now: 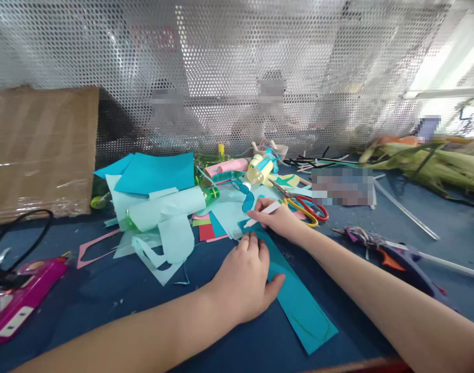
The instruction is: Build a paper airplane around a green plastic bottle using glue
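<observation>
My left hand (246,280) lies flat, fingers stretched, pressing down a long teal paper strip (299,300) on the blue table. My right hand (277,220) is closed round a white pen-like tool (264,211) whose tip touches the far end of that strip. A curved line is drawn on the near end of the strip.
Paper-wrapped green bottle (167,210) and pale blue and teal paper scraps lie left of my hands. Red and yellow scissors (306,207) sit behind my right hand. A glue gun (400,259) lies right, a pink device (23,298) with black cable left, cardboard (40,150) behind.
</observation>
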Tool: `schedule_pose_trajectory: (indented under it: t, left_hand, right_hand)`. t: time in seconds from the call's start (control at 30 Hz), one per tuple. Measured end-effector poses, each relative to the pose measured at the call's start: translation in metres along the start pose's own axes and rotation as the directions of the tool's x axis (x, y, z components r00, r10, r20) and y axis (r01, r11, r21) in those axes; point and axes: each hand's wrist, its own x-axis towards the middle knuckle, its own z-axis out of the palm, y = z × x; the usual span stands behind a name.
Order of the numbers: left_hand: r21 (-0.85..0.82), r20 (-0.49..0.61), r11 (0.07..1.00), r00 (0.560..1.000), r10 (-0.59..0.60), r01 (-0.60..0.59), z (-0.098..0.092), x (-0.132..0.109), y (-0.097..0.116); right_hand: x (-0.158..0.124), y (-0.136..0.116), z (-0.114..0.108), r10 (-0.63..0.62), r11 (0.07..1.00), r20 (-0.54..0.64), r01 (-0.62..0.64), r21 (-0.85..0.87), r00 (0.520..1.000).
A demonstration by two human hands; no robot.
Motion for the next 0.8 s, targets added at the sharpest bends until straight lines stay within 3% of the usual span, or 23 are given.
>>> schedule_pose_trajectory:
  t: [0.2, 0.4, 0.8]
  left_hand:
    - [0.020, -0.009, 1.000, 1.000, 0.005, -0.005, 0.001, 0.000, 0.000]
    - [-0.028, -0.092, 0.999, 0.996, 0.015, -0.018, 0.006, -0.002, -0.001]
    - [0.007, -0.051, 1.000, 0.999, -0.006, 0.006, 0.003, 0.000, 0.000]
  right_hand:
    - [0.001, 0.001, 0.000, 0.013, 1.000, 0.012, -0.013, -0.029, 1.000]
    - [0.001, 0.001, 0.001, -0.006, 0.997, -0.014, 0.005, -0.077, 1.000]
    - [0.007, 0.011, 0.001, -0.049, 0.994, -0.053, 0.044, -0.101, 0.997]
